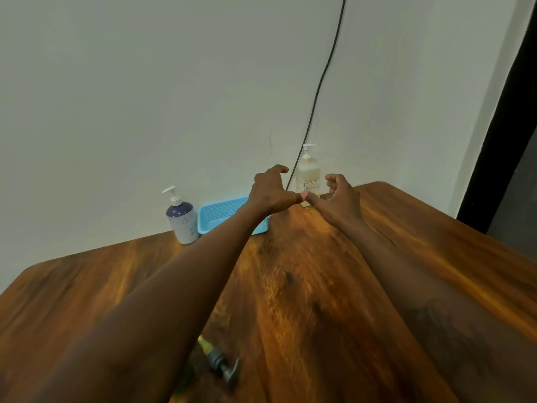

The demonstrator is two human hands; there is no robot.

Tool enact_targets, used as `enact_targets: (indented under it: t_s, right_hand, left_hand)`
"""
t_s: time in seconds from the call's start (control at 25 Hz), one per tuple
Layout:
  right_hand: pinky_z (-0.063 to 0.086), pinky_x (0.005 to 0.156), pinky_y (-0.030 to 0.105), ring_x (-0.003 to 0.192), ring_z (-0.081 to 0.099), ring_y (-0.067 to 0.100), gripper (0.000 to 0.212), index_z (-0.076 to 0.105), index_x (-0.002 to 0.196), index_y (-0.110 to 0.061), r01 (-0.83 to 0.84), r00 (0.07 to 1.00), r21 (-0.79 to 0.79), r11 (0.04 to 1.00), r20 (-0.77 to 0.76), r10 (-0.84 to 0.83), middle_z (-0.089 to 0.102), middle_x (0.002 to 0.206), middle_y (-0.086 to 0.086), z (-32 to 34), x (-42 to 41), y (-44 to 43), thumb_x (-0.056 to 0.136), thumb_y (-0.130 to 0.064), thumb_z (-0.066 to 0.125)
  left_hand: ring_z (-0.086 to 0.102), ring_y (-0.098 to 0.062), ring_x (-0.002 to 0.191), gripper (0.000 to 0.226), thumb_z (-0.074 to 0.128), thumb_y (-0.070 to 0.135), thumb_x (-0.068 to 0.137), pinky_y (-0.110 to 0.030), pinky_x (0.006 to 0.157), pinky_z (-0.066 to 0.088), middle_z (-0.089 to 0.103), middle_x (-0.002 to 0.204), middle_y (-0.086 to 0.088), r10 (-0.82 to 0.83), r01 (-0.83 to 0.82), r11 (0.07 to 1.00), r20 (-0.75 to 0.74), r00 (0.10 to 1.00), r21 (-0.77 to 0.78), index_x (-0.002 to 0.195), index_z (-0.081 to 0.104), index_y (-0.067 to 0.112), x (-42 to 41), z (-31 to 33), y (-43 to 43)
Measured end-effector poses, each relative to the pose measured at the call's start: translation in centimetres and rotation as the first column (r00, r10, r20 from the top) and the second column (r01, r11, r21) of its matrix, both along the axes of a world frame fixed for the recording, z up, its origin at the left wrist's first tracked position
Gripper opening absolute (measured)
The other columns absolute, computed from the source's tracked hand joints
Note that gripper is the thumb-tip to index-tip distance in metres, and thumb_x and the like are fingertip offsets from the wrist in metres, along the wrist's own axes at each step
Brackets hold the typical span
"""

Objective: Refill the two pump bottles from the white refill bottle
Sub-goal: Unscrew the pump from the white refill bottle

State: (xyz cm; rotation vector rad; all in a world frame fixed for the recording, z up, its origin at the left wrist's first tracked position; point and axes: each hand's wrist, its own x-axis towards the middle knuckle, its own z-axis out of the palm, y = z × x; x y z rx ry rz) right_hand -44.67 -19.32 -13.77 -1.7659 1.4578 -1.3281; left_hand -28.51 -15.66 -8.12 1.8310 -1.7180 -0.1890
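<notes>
Both arms stretch out over the wooden table (406, 257). My left hand (271, 191) and my right hand (341, 197) are open with curled fingers, and their thumb tips touch. They hold nothing. Just behind them a pale translucent pump bottle (307, 173) with a white pump stands against the wall. At the far left stands a white pump bottle with a dark blue top (182, 219). Near the front edge a grey pump head on a yellowish bottle (220, 363) lies on its side, mostly hidden by my left forearm.
A light blue mesh basket (218, 215) sits by the wall between the two standing bottles, partly behind my left arm. A black cable (319, 82) runs down the white wall to the table. A dark doorway edge (505, 141) is at the right.
</notes>
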Motion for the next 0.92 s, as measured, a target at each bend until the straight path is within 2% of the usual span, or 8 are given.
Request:
enact_targets:
  t_s: [0.12,0.32,0.44,0.52,0.64,0.8,0.92]
  right_hand:
    - [0.052,0.098,0.04,0.126,0.056,0.026,0.086,0.046,0.138,-0.023,0.049,0.998,0.027,0.998,-0.037,-0.048,0.057,0.142,0.004,-1.6,-0.6,-5.4,0.071,-0.065,0.079]
    - [0.049,0.099,0.038,0.129,0.054,0.029,0.086,0.044,0.142,-0.018,0.07,0.995,0.036,0.997,-0.076,-0.067,0.056,0.143,0.008,-3.9,0.5,-13.1,0.074,-0.056,0.082]
    - [0.047,0.099,0.039,0.13,0.05,0.028,0.093,0.039,0.146,-0.021,0.077,0.993,0.086,0.993,-0.094,-0.069,0.054,0.144,0.006,-5.1,2.3,-16.2,0.073,-0.059,0.081]
    - [0.048,0.094,0.037,0.127,0.051,0.029,0.093,0.038,0.146,-0.021,0.068,0.995,0.105,0.992,-0.08,-0.06,0.055,0.141,0.005,-5.7,3.7,-17.6,0.073,-0.061,0.08]
    - [0.044,0.083,0.032,0.119,0.055,0.029,0.082,0.047,0.137,-0.018,0.071,0.994,0.063,0.995,-0.089,-0.065,0.061,0.131,0.006,-6.3,5.0,-18.6,0.074,-0.059,0.079]
    - [0.053,0.078,0.028,0.106,0.067,0.025,0.076,0.059,0.126,-0.017,0.148,0.985,0.008,0.989,-0.093,-0.146,0.068,0.122,0.004,-6.1,5.0,-18.0,0.067,-0.059,0.084]
    - [0.05,0.07,0.023,0.098,0.07,0.023,0.073,0.065,0.119,-0.016,0.15,0.984,-0.029,0.988,-0.091,-0.152,0.072,0.117,0.005,-5.5,4.5,-15.4,0.063,-0.058,0.086]
  left_hand:
    - [0.053,-0.024,0.129,0.084,0.085,0.051,0.075,-0.037,0.103,0.046,0.057,0.141,-0.003,-0.002,0.003,1.0,-0.045,0.999,0.014,0.144,0.048,0.022,-0.8,-1.5,-5.2]
    - [0.055,-0.027,0.127,0.084,0.086,0.037,0.074,-0.034,0.097,0.05,0.058,0.138,-0.005,0.023,-0.018,0.998,-0.085,0.996,0.062,0.145,0.046,0.019,-1.1,-4.7,-12.0]
    - [0.057,-0.03,0.127,0.079,0.082,0.018,0.08,-0.037,0.1,0.052,0.057,0.14,-0.008,0.029,-0.019,0.996,-0.116,0.993,0.089,0.147,0.042,0.017,-0.8,-6.0,-14.4]
    - [0.055,-0.031,0.13,0.078,0.08,0.012,0.082,-0.04,0.104,0.05,0.055,0.144,-0.009,0.038,-0.024,0.994,-0.131,0.991,0.106,0.149,0.04,0.016,-0.6,-6.6,-15.7]
    - [0.052,-0.031,0.134,0.082,0.082,0.016,0.081,-0.039,0.106,0.048,0.053,0.147,-0.008,0.033,-0.017,0.993,-0.141,0.989,0.117,0.151,0.039,0.016,-0.3,-7.1,-16.5]
    - [0.056,-0.028,0.127,0.084,0.086,0.02,0.076,-0.034,0.101,0.049,0.057,0.142,-0.007,0.025,-0.012,0.993,-0.114,0.993,0.114,0.148,0.043,0.016,0.2,-7.6,-16.1]
    - [0.056,-0.027,0.127,0.085,0.09,0.021,0.074,-0.036,0.103,0.047,0.057,0.141,-0.008,-0.001,0.014,0.993,-0.105,0.994,0.117,0.146,0.044,0.014,0.7,-7.0,-14.0]
